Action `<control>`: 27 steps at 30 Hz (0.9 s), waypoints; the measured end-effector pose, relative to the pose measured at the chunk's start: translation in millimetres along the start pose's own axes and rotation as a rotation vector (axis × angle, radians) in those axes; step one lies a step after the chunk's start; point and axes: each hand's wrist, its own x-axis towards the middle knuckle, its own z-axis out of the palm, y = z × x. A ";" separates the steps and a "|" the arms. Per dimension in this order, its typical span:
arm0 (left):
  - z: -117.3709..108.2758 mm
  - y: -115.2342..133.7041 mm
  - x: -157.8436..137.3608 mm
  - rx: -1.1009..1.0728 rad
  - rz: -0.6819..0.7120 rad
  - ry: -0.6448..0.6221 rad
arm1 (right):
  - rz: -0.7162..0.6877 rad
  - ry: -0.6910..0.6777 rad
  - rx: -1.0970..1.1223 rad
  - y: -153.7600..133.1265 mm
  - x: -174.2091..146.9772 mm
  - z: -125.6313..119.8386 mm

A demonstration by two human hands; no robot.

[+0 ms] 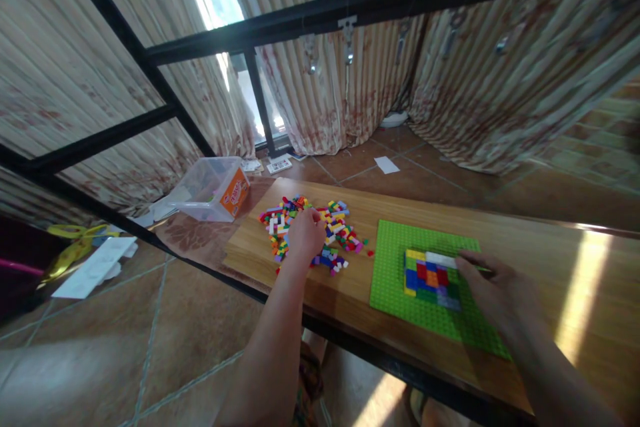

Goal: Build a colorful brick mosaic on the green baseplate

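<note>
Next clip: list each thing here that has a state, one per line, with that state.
left hand: resting in the loose brick pile, fingers curled
right hand: on the baseplate, touching the built block
loose brick pile: scattered on the table
green baseplate: flat, partly built on
plastic box: lying tipped on its side

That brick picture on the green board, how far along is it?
A small patch of coloured bricks is already pressed onto the green baseplate, most of which is bare. The left hand is reaching into the loose brick pile while the right hand rests beside the patch. Many bricks remain unplaced.
</note>
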 end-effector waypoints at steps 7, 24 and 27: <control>5.1 32.6 -20.0 -0.896 0.178 -0.532 | -0.117 0.309 0.328 -29.3 -18.3 -2.2; 36.7 79.5 -65.8 -1.119 0.177 -0.751 | -0.509 -0.075 0.715 -48.0 -39.1 17.1; 38.8 79.4 -67.0 -1.094 0.175 -0.740 | -0.489 -0.100 0.704 -48.2 -40.2 16.9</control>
